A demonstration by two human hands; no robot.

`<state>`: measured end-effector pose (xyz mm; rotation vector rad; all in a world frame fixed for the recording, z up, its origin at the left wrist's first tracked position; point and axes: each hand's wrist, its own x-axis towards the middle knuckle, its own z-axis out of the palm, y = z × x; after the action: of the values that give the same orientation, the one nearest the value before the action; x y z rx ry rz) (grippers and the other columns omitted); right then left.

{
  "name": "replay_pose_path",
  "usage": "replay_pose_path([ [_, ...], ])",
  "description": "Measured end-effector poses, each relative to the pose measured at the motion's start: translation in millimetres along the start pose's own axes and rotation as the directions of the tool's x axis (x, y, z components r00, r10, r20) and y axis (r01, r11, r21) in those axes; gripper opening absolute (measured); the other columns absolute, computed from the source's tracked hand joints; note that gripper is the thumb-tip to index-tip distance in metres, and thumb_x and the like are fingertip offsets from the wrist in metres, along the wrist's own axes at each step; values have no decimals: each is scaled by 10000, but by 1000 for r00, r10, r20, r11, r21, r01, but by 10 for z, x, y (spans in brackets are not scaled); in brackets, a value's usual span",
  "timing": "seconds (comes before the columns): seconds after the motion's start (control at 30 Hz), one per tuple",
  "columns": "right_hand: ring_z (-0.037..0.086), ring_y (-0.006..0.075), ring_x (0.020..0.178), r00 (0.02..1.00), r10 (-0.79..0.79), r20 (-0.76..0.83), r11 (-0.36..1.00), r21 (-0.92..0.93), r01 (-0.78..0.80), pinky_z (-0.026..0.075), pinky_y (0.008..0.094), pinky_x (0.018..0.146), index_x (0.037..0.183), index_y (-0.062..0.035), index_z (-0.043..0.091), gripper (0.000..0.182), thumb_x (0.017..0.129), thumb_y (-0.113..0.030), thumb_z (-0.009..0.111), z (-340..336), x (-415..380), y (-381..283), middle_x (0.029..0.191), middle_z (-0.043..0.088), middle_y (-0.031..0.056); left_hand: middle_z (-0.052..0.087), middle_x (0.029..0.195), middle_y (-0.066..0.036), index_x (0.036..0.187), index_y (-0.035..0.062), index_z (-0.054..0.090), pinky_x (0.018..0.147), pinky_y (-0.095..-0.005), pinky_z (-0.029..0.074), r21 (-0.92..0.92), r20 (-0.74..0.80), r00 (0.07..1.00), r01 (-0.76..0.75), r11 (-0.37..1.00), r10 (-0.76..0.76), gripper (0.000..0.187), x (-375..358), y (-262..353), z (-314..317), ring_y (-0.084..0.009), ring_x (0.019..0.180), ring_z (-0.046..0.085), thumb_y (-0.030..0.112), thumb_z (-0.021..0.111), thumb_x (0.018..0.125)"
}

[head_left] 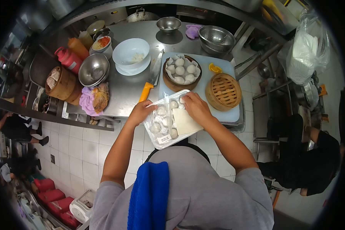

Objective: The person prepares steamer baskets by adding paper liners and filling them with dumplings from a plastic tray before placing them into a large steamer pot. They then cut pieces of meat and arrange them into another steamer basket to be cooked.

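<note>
My left hand [142,112] grips the left edge of a clear plastic tray [161,142], thumb on top. Round white buns [174,104] sit in it, and the left part is under clear film. My right hand [195,109] is over the tray's right side, fingers closed at a bun in the upper corner. A cream-coloured square sheet [186,122] lies over the tray beneath that hand. Just beyond, a round bamboo steamer [166,76] holds several similar buns on white paper. To its right stands a second steamer with a slatted bamboo lid [223,92].
A knife with an orange handle [146,92] lies left of the white cutting board [234,73]. White bowls [131,51], metal bowls [94,69] and a colander [217,38] stand around. Other people [310,161] are at both sides.
</note>
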<state>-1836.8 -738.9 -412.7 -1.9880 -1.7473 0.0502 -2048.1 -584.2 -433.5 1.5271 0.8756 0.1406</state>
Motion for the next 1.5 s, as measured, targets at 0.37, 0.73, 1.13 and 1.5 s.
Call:
replay_pose_path([
  [0.37,543,291,921,943,-243,230,951,-136,278,503,389,746,908,14,547,171,746,-42,546,-25,236,300,943,516,145,632,723,-116,863,-8,642,637,-312,463,272,-241,960,-75,959,143,316,121,-62,104,-194,648,593,288,719,786],
  [0.73,544,288,947,876,-392,282,900,-80,428,480,382,745,953,-13,537,231,738,-91,565,-112,316,407,959,522,137,636,791,-122,882,-6,642,696,-319,458,317,-230,965,-45,947,123,309,107,47,140,-225,733,594,279,713,783],
  [1.13,577,197,928,893,21,450,810,516,-279,495,321,756,1001,-34,540,316,732,-149,659,-851,430,642,995,564,96,618,1118,-157,1143,62,610,860,-390,480,722,-19,939,-226,654,345,541,163,608,528,-332,1004,603,474,644,795],
  [1.5,552,110,864,828,122,547,-97,837,-539,464,244,694,1082,-60,536,285,819,-163,571,-1029,124,1122,1015,577,40,592,1146,-214,1183,-29,553,898,-366,450,570,23,955,-255,781,295,492,381,533,361,-334,1048,579,267,666,808],
])
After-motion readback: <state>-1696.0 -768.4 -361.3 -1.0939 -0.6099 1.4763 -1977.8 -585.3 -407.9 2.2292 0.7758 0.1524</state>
